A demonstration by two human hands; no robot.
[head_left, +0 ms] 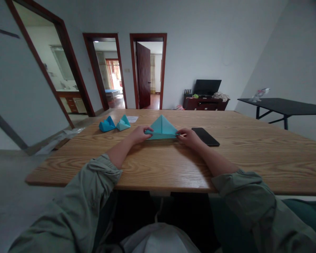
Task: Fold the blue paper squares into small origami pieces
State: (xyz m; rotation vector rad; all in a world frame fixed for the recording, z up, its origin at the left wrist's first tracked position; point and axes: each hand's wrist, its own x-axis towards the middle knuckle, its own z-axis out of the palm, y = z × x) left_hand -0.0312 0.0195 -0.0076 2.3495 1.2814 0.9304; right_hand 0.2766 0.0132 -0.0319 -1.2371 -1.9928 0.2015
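A light turquoise sheet of paper (162,125), folded to a triangle with a band along its lower edge, is held up just over the table between my two hands. My left hand (141,135) pinches the band's left end. At the right end, my right hand (187,136) grips the corner between thumb and fingers. Two folded paper boats, one darker blue (107,124) and one light turquoise (123,123), stand side by side to the left of my left hand. Close by my right hand lies a black phone (205,136).
The wooden table (158,168) spreads out before me, its front edge near my body. A white paper slip (132,119) lies behind the boats. Beyond are a low cabinet (205,103) with a television (207,87), and a black table (284,105) at the right.
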